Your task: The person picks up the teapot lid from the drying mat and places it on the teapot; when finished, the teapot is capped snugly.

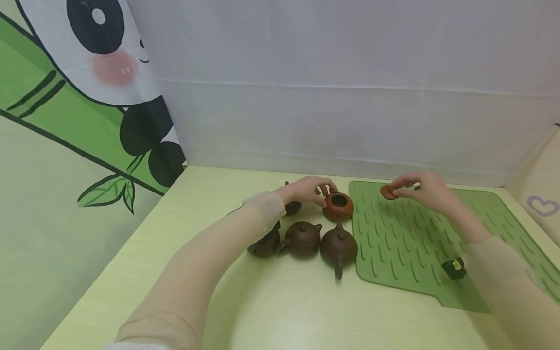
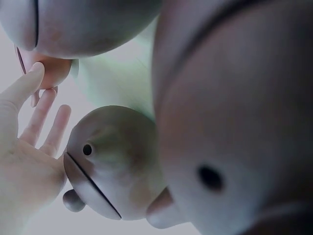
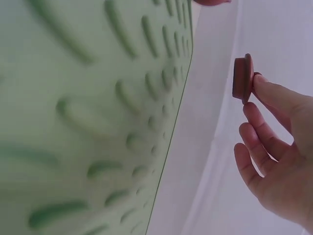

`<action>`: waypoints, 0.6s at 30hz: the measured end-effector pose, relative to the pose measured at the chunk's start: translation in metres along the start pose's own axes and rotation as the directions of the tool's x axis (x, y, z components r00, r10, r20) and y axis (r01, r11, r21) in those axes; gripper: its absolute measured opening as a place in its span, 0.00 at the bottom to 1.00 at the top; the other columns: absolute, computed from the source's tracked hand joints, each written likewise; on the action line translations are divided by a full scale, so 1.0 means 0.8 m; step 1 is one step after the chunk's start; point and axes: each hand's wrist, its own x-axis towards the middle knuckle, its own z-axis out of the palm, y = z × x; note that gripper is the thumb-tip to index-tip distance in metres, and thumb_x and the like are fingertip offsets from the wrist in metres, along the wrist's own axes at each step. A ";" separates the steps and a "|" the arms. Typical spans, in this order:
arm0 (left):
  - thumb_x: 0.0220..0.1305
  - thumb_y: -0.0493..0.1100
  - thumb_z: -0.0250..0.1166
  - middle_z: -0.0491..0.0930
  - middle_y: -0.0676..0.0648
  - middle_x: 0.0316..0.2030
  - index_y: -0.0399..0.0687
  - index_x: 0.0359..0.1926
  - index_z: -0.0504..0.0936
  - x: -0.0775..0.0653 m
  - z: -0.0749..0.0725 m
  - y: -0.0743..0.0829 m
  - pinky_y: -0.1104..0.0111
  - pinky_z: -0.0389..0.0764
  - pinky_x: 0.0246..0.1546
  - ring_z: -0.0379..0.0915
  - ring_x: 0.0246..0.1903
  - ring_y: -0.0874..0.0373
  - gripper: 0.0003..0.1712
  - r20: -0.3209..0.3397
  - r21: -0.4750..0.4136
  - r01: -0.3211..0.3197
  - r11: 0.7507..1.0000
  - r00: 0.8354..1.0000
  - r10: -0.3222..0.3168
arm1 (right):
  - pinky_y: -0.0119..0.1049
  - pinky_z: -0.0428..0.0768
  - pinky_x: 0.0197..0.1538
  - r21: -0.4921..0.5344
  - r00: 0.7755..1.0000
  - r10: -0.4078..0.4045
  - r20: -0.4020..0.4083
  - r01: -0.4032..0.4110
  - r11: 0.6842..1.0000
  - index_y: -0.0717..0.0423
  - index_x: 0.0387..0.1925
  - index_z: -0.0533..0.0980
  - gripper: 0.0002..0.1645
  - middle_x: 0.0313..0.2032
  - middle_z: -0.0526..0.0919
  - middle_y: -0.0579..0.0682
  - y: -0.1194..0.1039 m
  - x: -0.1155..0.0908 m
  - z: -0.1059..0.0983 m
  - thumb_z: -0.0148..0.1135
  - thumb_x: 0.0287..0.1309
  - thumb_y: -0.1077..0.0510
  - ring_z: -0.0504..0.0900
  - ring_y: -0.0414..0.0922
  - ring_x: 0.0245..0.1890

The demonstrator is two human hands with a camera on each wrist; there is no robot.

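Observation:
A reddish-brown teapot (image 1: 338, 212) stands lidless on the table, its round dark mouth facing up. My left hand (image 1: 309, 189) holds it at the far left side, thumb and index finger about its handle; the grip is partly hidden. In the left wrist view the left hand (image 2: 34, 156) has its other fingers spread loosely. Above the green mat, my right hand (image 1: 426, 190) pinches a small round teapot lid (image 1: 388, 191) by its knob. The right wrist view shows the lid (image 3: 241, 78) tilted on edge between thumb and index finger, the other fingers of the right hand (image 3: 281, 156) loosely bent.
Dark brown teapots stand close by: one in the middle (image 1: 303, 239), one at the mat's edge (image 1: 339, 248), one at the left (image 1: 265, 243), and another (image 1: 293, 208) partly behind my left wrist. A small black object (image 1: 454, 268) lies on the ribbed green mat (image 1: 393, 272).

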 end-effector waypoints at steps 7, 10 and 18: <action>0.64 0.37 0.67 0.80 0.43 0.54 0.52 0.63 0.74 0.002 -0.002 0.001 0.65 0.74 0.62 0.75 0.58 0.50 0.27 -0.004 -0.006 0.007 1.000 1.000 -0.007 | 0.45 0.78 0.48 0.046 0.998 -0.023 -0.066 0.026 0.999 0.51 0.48 0.85 0.14 0.48 0.87 0.57 -0.016 0.017 0.017 0.65 0.64 0.50 0.81 0.54 0.50; 0.64 0.37 0.67 0.80 0.43 0.54 0.51 0.63 0.74 0.002 -0.003 0.002 0.64 0.74 0.62 0.75 0.58 0.50 0.27 -0.007 -0.010 0.009 1.000 1.000 -0.009 | 0.44 0.78 0.47 0.062 0.995 -0.039 -0.092 0.044 0.997 0.52 0.47 0.85 0.13 0.48 0.87 0.57 -0.021 0.024 0.027 0.66 0.63 0.52 0.82 0.53 0.49; 0.64 0.37 0.67 0.80 0.43 0.54 0.52 0.64 0.74 0.002 -0.004 0.003 0.64 0.74 0.63 0.75 0.58 0.51 0.27 -0.005 -0.013 0.017 1.000 1.000 -0.017 | 0.44 0.76 0.48 0.125 0.993 -0.060 -0.101 0.073 0.989 0.52 0.46 0.85 0.12 0.49 0.87 0.56 -0.035 0.037 0.052 0.66 0.63 0.54 0.82 0.52 0.50</action>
